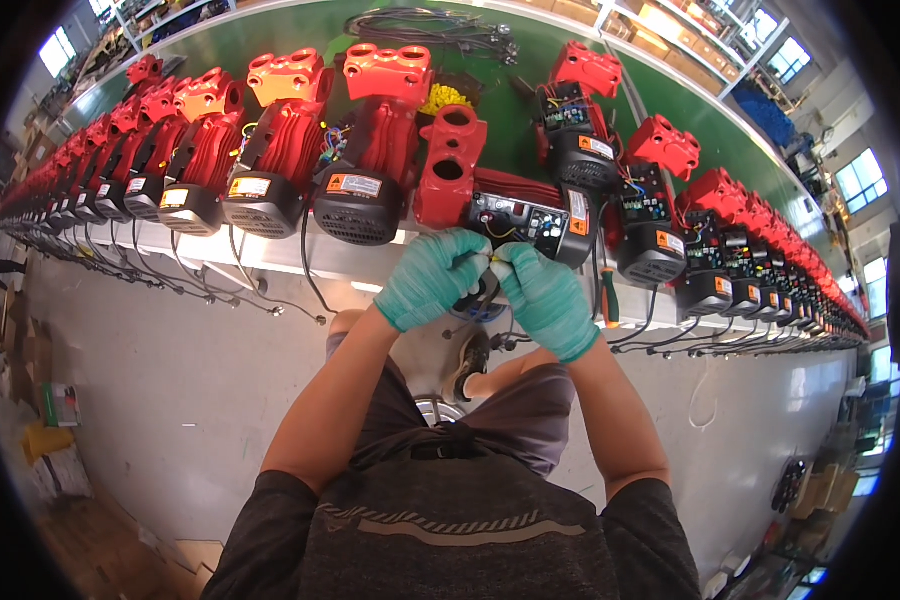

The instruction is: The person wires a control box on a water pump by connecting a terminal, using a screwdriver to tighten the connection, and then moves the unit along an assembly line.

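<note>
My left hand (436, 278) and my right hand (544, 297), both in green knitted gloves, meet fingertip to fingertip. Each is closed in a pinch on what looks like a thin wire (495, 258) with a yellowish bit showing; the fingers hide most of it. Just beyond them, at the bench's near edge, a red electric pump (448, 192) lies on its side. Its open terminal box (515, 220) shows a circuit board and components, and its black end cover (577, 225) is on the right. A dark cable hangs below my fingers.
More red pumps with black fan covers (360, 208) line the green bench (510, 100) on both sides, power cords hanging off the edge. A screwdriver (609, 297) stands right of my right hand. Behind are yellow small parts (444, 98) and coiled black cables (430, 28).
</note>
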A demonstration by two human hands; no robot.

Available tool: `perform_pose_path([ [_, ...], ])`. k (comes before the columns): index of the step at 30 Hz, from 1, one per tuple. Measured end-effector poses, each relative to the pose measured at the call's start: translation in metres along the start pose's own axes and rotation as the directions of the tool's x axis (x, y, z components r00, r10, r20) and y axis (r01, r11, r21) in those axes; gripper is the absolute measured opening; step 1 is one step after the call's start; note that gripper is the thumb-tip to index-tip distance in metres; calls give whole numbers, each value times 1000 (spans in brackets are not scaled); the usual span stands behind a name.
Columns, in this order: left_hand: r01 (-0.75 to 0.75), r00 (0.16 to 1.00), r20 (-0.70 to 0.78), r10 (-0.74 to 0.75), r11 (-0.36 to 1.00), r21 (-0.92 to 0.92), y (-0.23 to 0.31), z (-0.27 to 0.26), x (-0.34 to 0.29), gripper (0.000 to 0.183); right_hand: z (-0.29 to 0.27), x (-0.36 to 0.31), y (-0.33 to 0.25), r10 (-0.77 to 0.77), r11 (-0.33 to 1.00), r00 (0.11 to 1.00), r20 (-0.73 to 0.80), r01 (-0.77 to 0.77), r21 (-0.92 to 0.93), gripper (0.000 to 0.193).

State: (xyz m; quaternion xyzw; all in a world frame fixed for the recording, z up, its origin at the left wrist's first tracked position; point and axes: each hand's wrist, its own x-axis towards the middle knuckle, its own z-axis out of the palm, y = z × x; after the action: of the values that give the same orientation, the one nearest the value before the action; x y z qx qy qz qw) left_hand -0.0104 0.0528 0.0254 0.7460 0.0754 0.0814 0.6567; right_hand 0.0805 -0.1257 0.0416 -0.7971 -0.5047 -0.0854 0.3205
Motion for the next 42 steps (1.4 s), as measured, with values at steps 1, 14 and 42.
perform_pose_path([
  [1,-31,999,-22,32,999,18,0,1,0,18,1,0,-2,78,997,997,27,-77,-5,18],
  [14,-44,998,-37,44,999,17,0,1,0,18,3,-2,-2,158,941,987,-29,-142,307,19],
  [42,6,999,-32,-7,1000,-18,-2,-2,1,18,2,1,10,-131,991,991,-27,132,9,25],
])
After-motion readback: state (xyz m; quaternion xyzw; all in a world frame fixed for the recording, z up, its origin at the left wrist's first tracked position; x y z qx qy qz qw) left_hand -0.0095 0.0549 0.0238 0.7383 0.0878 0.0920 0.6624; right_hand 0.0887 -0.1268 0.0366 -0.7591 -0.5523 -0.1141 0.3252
